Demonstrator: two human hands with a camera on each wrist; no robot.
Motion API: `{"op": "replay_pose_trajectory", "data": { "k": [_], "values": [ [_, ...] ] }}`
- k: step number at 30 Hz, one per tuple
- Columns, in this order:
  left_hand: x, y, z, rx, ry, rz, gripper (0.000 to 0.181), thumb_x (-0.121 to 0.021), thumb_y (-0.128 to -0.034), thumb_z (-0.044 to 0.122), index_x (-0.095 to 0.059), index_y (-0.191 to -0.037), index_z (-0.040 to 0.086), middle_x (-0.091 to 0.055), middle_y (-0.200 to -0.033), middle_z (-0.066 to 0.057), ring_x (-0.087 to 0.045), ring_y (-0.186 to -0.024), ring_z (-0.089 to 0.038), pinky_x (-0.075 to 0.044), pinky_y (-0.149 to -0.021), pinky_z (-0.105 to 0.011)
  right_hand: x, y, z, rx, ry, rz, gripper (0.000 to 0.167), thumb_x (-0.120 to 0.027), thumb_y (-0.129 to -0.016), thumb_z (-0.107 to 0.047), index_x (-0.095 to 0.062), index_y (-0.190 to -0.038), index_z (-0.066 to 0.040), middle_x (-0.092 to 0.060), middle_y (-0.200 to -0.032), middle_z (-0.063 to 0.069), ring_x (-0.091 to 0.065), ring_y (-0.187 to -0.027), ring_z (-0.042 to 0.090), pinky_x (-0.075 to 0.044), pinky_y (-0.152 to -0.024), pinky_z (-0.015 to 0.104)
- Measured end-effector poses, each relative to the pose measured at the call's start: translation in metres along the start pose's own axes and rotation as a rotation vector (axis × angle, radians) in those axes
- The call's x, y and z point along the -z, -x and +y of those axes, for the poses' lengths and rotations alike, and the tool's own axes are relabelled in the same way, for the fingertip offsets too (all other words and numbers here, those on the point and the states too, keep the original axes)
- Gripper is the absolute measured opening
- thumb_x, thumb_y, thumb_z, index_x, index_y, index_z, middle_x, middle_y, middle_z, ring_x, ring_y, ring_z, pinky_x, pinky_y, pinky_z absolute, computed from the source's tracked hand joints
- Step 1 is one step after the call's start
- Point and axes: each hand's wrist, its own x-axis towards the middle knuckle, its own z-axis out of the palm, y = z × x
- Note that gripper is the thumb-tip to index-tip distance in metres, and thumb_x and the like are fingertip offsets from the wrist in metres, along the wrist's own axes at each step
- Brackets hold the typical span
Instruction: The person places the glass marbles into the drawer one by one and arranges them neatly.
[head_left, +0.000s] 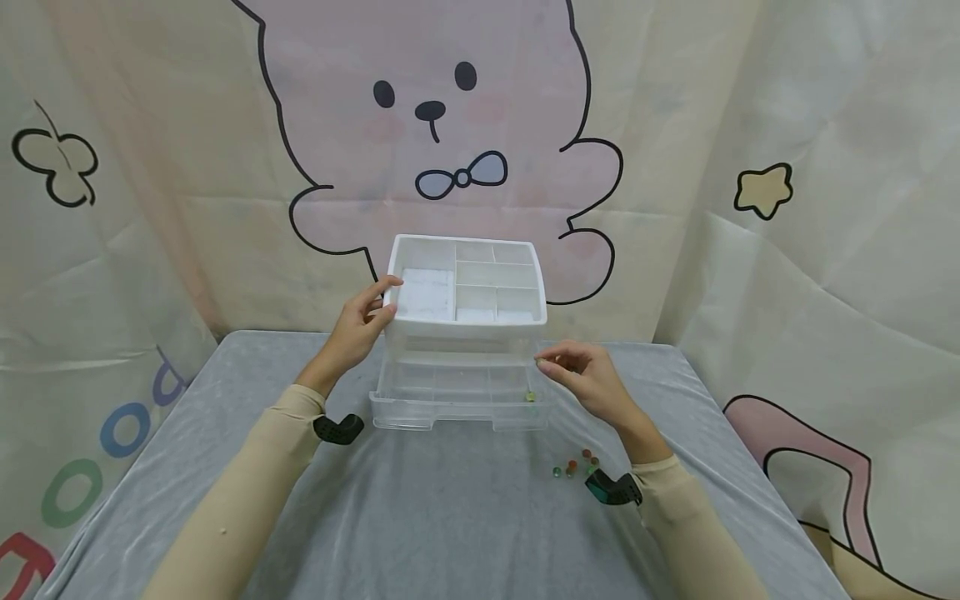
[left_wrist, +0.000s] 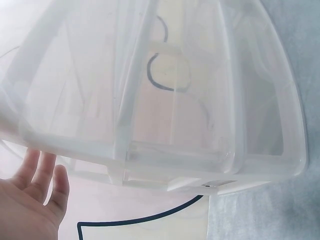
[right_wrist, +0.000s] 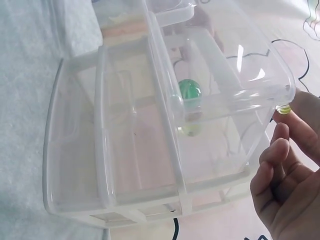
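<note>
A clear plastic drawer box point(head_left: 465, 342) with a white divided top tray point(head_left: 425, 293) stands on the table, a clear drawer point(head_left: 450, 412) pulled out low at its front. My left hand point(head_left: 354, 333) grips the tray's left rim; the left wrist view shows its fingers point(left_wrist: 44, 172) at the box's edge. At the box's right side, my right hand point(head_left: 596, 387) pinches a yellow-green marble point(right_wrist: 283, 109) beside the drawer's corner. Inside the drawer lie a green marble point(right_wrist: 190, 90) and a yellowish one point(head_left: 530, 397).
Several loose marbles point(head_left: 572, 465), green and reddish brown, lie on the grey cloth point(head_left: 450, 517) to the right of the drawer, near my right wrist. A printed curtain point(head_left: 660, 208) with a bear hangs behind the table and along both sides.
</note>
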Motion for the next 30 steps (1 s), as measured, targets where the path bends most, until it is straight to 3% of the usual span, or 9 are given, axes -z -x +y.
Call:
{"op": "replay_pose_trajectory", "data": {
  "k": [9, 16, 23, 30],
  "values": [
    [0.001, 0.000, 0.000, -0.002, -0.011, 0.002, 0.045, -0.047, -0.1071, 0.015, -0.043, -0.151, 0.008, -0.042, -0.156, -0.017, -0.058, -0.110, -0.030, -0.048, -0.082, -0.023, -0.002, -0.009, 0.004, -0.045, -0.008, -0.038, 0.013, -0.065, -0.096, 0.000, -0.072, -0.105, 0.005, -0.048, -0.070, -0.002, -0.030, -0.049, 0.009, -0.031, -0.047, 0.026],
    [0.000, 0.001, 0.001, 0.000, -0.011, 0.003, 0.045, -0.046, -0.1073, 0.015, -0.042, -0.151, 0.006, -0.037, -0.160, -0.015, -0.057, -0.115, -0.033, -0.047, -0.083, -0.024, -0.006, -0.012, 0.008, -0.072, -0.036, -0.040, 0.015, -0.064, -0.096, 0.000, -0.072, -0.107, 0.006, -0.058, -0.084, -0.002, -0.031, -0.050, 0.008, -0.032, -0.048, 0.025],
    [-0.001, 0.001, 0.000, 0.000, -0.004, 0.003, 0.045, -0.046, -0.1075, 0.014, -0.042, -0.151, 0.006, -0.041, -0.157, -0.019, -0.058, -0.115, -0.036, -0.047, -0.082, -0.023, -0.008, -0.014, 0.007, -0.119, -0.028, -0.034, 0.016, -0.065, -0.096, -0.002, -0.072, -0.109, 0.005, -0.058, -0.086, -0.004, -0.031, -0.051, 0.005, -0.032, -0.051, 0.024],
    [-0.001, 0.000, 0.000, 0.005, -0.006, 0.005, 0.044, -0.047, -0.1072, 0.014, -0.042, -0.151, 0.006, -0.043, -0.155, -0.020, -0.058, -0.115, -0.036, -0.047, -0.083, -0.024, -0.009, -0.014, 0.008, -0.158, -0.013, -0.036, 0.019, -0.065, -0.096, -0.003, -0.071, -0.111, 0.007, -0.060, -0.096, 0.006, -0.030, -0.051, 0.004, -0.033, -0.053, 0.024]
  ]
}}
